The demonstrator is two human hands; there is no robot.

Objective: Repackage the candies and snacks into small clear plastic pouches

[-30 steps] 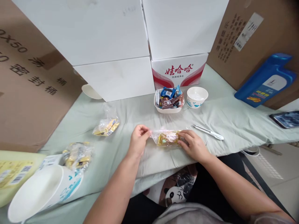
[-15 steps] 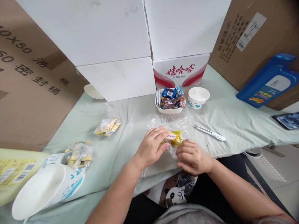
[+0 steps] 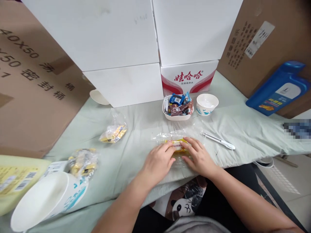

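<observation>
A small yellow wrapped snack packet [image 3: 177,144] lies on a clear plastic bag [image 3: 160,137] spread over the cloth in front of me. My left hand [image 3: 159,160] grips the packet's left end with fingers bent over it. At the other end, my right hand [image 3: 198,158] has its fingers curled over the packet's right side. Both palms are low, close to the cloth, and the undersides of the fingers are hidden. Just beyond the hands stands a white tray [image 3: 178,118] filled with several wrapped sweets. A white utility knife [image 3: 218,141] rests to the right of my right hand.
A paper bowl [image 3: 207,105] stands right of the tray. Bags of yellow packets [image 3: 114,133] lie on the left, near a larger paper tub [image 3: 48,200]. White boxes [image 3: 121,85] wall off the back; a blue bottle [image 3: 278,89] is at right.
My right hand has moved up from the bag's near edge onto the packet's right end, its fingers opening out from a fist. My left hand has shifted slightly lower. The packet lies flatter.
</observation>
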